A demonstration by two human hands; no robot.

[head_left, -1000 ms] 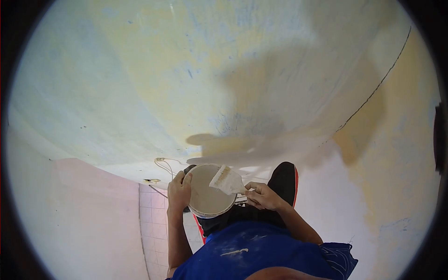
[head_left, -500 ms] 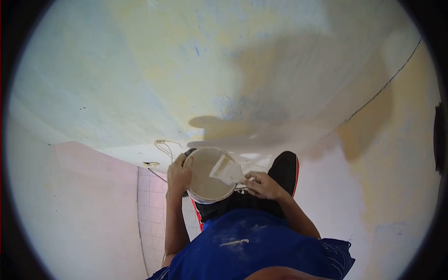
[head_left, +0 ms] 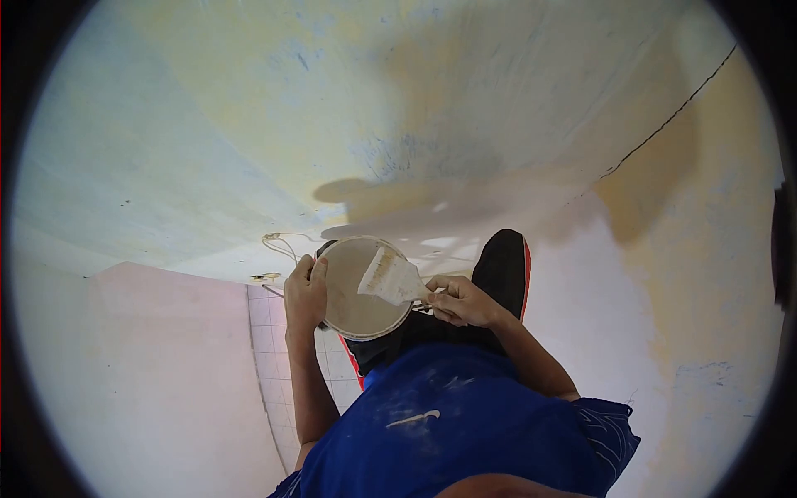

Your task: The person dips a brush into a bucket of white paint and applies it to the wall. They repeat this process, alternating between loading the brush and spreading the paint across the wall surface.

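Observation:
My left hand [head_left: 306,292] is closed on the left rim of a round bucket [head_left: 338,319], its thumb over the edge. Inside, the bucket looks pale and coated, with an off-white substance. My right hand [head_left: 462,300] grips the handle of a wide, flat paintbrush [head_left: 393,279]. White coats the brush, and a tan streak shows near its broad end. That end lies over the bucket's opening, pointing left, while the handle crosses the right rim.
A patchy yellow, blue and white wall [head_left: 232,141] rises ahead, with a dark crack [head_left: 672,120] at the right corner. Loose pale wires [head_left: 278,241] hang by the wall, left of the bucket. Floor tiles [head_left: 274,336] show lower left. A black shoe [head_left: 501,261] is close to the wall.
The bucket, both hands and the brush sit slightly higher and further left in view. The wall has shifted up with the camera's movement. Both grips stay the same.

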